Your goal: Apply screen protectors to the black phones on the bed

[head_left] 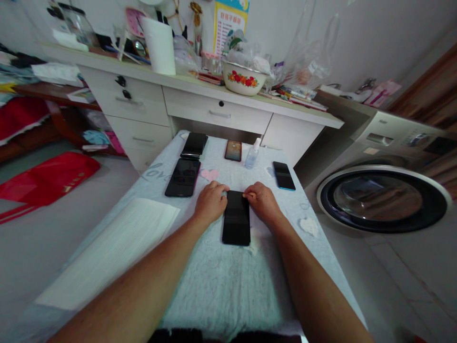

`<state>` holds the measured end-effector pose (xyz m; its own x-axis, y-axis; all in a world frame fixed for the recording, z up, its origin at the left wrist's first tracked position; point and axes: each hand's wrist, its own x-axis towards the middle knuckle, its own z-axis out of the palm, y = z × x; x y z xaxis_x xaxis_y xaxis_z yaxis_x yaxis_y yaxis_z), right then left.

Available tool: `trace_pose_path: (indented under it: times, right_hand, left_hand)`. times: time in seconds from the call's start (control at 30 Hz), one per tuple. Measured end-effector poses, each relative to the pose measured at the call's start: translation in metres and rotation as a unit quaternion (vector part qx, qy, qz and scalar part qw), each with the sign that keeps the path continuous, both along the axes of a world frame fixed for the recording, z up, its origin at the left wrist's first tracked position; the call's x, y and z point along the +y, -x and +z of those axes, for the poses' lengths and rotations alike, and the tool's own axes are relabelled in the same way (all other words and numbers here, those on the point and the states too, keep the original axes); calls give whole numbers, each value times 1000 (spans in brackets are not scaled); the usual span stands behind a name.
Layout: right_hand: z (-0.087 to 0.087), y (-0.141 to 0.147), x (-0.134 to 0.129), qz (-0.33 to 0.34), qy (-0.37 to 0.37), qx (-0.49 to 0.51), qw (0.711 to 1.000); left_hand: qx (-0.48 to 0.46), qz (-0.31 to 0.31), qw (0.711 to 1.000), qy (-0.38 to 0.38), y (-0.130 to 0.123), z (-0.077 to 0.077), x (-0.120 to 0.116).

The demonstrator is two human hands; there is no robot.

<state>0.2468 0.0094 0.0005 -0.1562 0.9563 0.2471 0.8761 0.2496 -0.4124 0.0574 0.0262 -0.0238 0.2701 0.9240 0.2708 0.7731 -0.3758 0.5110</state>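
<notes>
A black smartphone (236,219) lies flat, screen up, on the cloth-covered table between my two hands. My left hand (211,201) is closed at its upper left edge, fingers curled. A small pale bluish bit shows at those fingertips; what it is I cannot make out. At the upper right corner my right hand (263,202) pinches the same phone, thumb and fingers together. Just beyond them are a clear spray bottle (253,155) standing upright and a brownish phone (233,150).
Left of my hands lie another dark phone (183,177), black devices (194,145) behind it, and a white paper towel sheet (114,252). A blue-edged phone (283,176) rests at the right. A drawer desk (217,112) borders the far end; a washing machine (385,166) stands right.
</notes>
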Motion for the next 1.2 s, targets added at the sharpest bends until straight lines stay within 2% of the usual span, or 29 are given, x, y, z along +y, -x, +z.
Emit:
trace_pose_path:
  times: [0.27, 0.47, 0.97, 1.2]
  right_hand:
    - [0, 6, 3, -31, 5, -34, 999]
    - [1, 7, 0, 0, -2, -29, 1000]
    - [8, 8, -10, 89, 37, -17, 995]
    - [5, 10, -9, 46, 17, -19, 999]
  left_hand:
    - [-3, -1, 1000, 5, 0, 2, -1]
    - [-1, -2, 1000, 1, 1, 0, 0]
    - [5, -4, 1000, -3, 0, 1, 0]
    - [3, -6, 1000, -6, 0, 0, 0]
